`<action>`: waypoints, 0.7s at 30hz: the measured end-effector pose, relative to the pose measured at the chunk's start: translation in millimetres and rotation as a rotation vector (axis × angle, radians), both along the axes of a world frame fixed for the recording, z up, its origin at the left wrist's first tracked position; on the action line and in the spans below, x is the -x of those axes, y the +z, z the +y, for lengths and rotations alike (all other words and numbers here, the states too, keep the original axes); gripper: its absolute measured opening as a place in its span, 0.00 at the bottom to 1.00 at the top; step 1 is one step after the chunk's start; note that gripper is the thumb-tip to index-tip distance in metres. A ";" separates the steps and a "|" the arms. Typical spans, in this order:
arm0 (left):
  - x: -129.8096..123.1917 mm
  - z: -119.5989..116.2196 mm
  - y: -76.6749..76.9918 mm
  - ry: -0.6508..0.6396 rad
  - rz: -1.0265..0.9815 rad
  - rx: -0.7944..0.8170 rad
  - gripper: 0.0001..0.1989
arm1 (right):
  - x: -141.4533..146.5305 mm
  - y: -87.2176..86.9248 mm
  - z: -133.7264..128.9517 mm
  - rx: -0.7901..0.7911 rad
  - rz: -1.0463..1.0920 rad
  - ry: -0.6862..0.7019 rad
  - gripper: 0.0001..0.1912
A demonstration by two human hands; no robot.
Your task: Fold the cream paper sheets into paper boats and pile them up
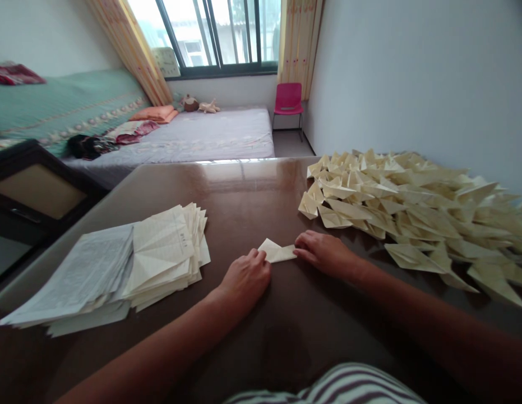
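Observation:
A small folded piece of cream paper (pixel 278 253) lies on the brown table, with a pointed peak on its left part and a narrow strip to the right. My left hand (pixel 249 275) grips its left end, fingers curled over the edge. At the right end, my right hand (pixel 322 251) pinches the strip between thumb and fingers. Both hands rest low on the tabletop, and the fingers partly cover the paper's ends.
On the left of the table (pixel 244 202) is a stack of creased and printed sheets (pixel 162 252). A large heap of folded paper pieces (pixel 395 196) covers the right side against the wall. Beyond the table stand a bed (pixel 227 134) and a pink chair (pixel 288 100).

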State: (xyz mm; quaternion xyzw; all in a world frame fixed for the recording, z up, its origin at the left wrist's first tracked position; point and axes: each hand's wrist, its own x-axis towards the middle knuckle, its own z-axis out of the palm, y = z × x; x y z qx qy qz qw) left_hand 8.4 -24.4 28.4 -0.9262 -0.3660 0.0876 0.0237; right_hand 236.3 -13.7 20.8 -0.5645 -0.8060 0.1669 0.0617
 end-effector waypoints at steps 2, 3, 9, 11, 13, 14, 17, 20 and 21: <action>-6.9 8.1 -2.2 -0.022 -0.072 -0.016 0.06 | 6.3 -6.9 11.4 0.037 0.094 0.015 0.10; -8.7 12.3 -5.0 -0.022 -0.109 -0.033 0.07 | 10.1 -10.2 16.1 0.038 0.136 0.023 0.08; -4.7 30.9 -29.3 0.162 -0.338 -0.137 0.17 | 19.0 -22.3 29.4 -0.129 0.300 0.082 0.07; -3.3 33.6 -33.7 0.163 -0.357 -0.136 0.21 | 14.5 -24.7 29.2 -0.143 0.352 0.150 0.07; -2.9 34.7 -35.0 0.139 -0.346 -0.117 0.19 | 8.9 -26.5 28.7 -0.134 0.409 0.218 0.07; -2.9 34.9 -34.8 0.130 -0.345 -0.102 0.18 | 6.6 -27.2 28.5 -0.119 0.429 0.238 0.06; -2.8 34.5 -32.8 0.133 -0.367 -0.071 0.14 | 3.7 -28.4 29.3 -0.058 0.447 0.202 0.04; -2.3 33.1 -31.4 0.130 -0.378 -0.068 0.13 | 5.8 -28.4 30.4 -0.058 0.387 0.054 0.09; -2.2 32.6 -31.3 0.124 -0.376 -0.072 0.13 | 7.0 -28.0 30.5 -0.067 0.352 0.010 0.11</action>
